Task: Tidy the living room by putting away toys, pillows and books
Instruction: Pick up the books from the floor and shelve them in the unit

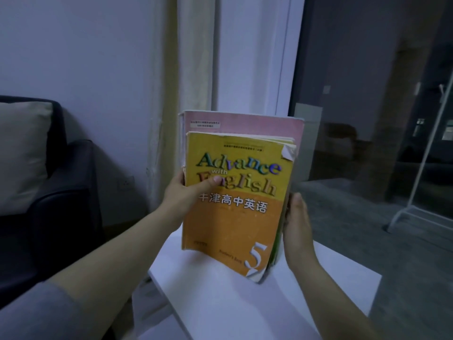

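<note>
I hold a stack of books upright over a small white table (318, 285). The front one is a yellow and orange English textbook (235, 222) with a curled top corner. Behind it stands a larger pink book (245, 123), and thin green edges show on the right side. My left hand (181, 195) grips the stack's left edge, thumb lying across the yellow cover. My right hand (297, 227) clasps the right edge, with its fingers hidden behind the stack. The stack's lower corner sits on or just above the tabletop.
A dark sofa (61, 192) with a beige pillow (22, 155) stands at the left. Cream curtains (191, 57) hang behind the books. At the right are a glass door (367, 94) and a white metal rack (421, 168) on grey floor.
</note>
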